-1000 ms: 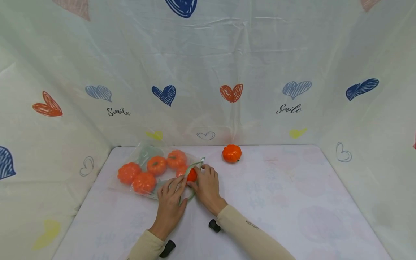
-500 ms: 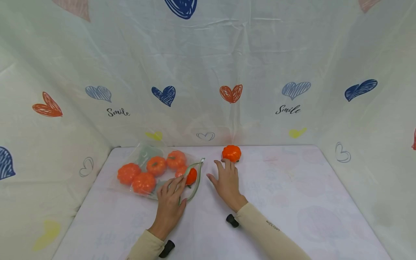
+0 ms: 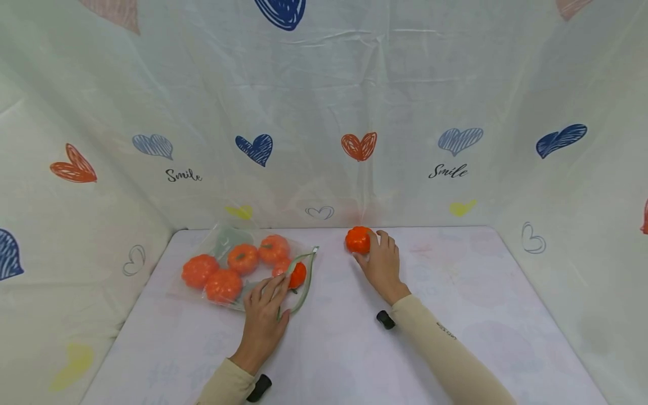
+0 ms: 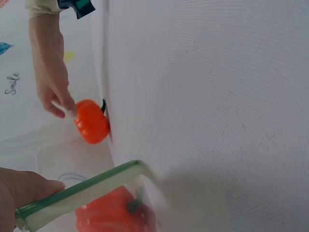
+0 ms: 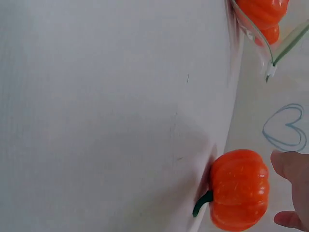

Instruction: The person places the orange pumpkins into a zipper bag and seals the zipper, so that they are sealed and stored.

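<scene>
A clear zip bag (image 3: pixel 229 239) with a green-edged mouth lies at the left of the table, with several small orange pumpkins (image 3: pixel 243 259) inside. My left hand (image 3: pixel 265 315) holds the bag at its mouth; in the left wrist view the fingers lie along the green rim (image 4: pixel 79 187). One pumpkin (image 3: pixel 298 275) sits just inside the opening. At the table's back edge stands a loose orange pumpkin (image 3: pixel 357 240) with a dark green stem. My right hand (image 3: pixel 383 261) reaches around its right side, thumb and fingers spread; the right wrist view shows a gap between fingertips and pumpkin (image 5: pixel 240 189).
A white cloth with printed hearts (image 3: pixel 359 146) hangs behind the table and along both sides. The white tabletop (image 3: pixel 455 315) extends to the right of the right arm. A zip slider (image 3: pixel 315 250) sits at the bag's far corner.
My right hand has left the pumpkin at the bag's mouth and moved right to the loose pumpkin at the back. The left hand and the bag have stayed in place.
</scene>
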`<state>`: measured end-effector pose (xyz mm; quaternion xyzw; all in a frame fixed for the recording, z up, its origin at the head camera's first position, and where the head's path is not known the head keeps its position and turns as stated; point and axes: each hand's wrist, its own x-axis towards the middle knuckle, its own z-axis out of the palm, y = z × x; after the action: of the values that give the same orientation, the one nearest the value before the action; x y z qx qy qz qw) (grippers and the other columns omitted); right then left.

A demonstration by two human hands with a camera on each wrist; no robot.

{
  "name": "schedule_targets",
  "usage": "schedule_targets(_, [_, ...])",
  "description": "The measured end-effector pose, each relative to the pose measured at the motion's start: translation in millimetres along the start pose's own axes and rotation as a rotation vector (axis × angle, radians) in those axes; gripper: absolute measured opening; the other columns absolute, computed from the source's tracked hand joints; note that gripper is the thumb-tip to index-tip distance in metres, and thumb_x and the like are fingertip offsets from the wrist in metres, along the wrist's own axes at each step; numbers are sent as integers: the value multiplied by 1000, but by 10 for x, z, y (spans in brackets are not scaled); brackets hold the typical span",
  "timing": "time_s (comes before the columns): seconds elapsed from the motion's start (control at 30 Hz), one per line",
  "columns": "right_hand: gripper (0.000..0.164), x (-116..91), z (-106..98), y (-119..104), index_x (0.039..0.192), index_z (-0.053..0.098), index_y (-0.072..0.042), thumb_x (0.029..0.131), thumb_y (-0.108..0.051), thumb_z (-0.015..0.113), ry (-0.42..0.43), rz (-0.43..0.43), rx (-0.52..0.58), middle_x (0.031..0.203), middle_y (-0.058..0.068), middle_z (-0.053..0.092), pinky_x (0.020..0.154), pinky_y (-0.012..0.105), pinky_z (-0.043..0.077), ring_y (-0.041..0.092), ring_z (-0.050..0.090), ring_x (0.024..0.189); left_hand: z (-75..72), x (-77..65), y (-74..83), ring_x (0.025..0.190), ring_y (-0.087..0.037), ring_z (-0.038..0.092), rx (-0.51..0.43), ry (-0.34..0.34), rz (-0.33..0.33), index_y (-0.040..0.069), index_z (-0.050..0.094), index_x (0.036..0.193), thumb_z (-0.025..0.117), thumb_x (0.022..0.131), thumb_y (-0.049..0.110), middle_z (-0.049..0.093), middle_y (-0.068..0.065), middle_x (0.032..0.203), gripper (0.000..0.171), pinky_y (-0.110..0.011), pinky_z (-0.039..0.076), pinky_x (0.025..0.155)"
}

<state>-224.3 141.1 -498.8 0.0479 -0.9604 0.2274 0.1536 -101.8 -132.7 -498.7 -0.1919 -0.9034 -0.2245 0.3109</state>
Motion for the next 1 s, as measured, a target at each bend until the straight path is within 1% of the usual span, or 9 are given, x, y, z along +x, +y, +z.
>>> schedule_targets(0.07, [72,36,0,42,144,53,4,91,-31,85,-16,15,1,144,30,49,113,59,41,48,47,133,0,1,2,122,-38,51,3,0,0,-4,67,136,97,53,-14,64,-13,136,89,-55,35,90])
schedule_targets(0.23, [78,111,36,120,147,50,5,90,-35,85,-49,22,-15,145,31,49,114,60,39,48,47,134,4,-1,0,122,-39,51,-3,6,3,-4,68,136,97,53,-15,64,-14,135,89,-55,34,89])
schedule_targets(0.5, [84,209,89,142,154,44,4,92,-39,82,-140,43,-37,146,28,52,116,58,37,46,47,134,7,-4,-1,122,-39,50,-7,6,2,-5,68,136,97,53,-15,64,-14,135,88,-55,34,90])
schedule_targets(0.77, [81,271,106,132,151,44,6,93,-35,83,-150,62,-13,148,26,54,119,57,35,45,47,135,15,-14,-8,123,-39,50,-11,6,6,-5,68,135,97,54,-14,64,-14,135,87,-54,33,91])
schedule_targets(0.9, [81,274,98,125,150,45,6,92,-34,84,-155,67,-5,147,26,56,118,56,37,45,48,134,15,-14,-11,123,-38,50,-10,2,9,-5,67,136,97,55,-14,64,-14,135,87,-54,33,92])
schedule_targets(1.0, [80,263,99,125,149,46,6,90,-32,86,-143,60,-6,144,26,57,115,56,39,45,50,132,15,-18,-10,123,-38,50,-11,-1,7,-5,67,137,97,55,-14,64,-14,135,87,-54,33,92])
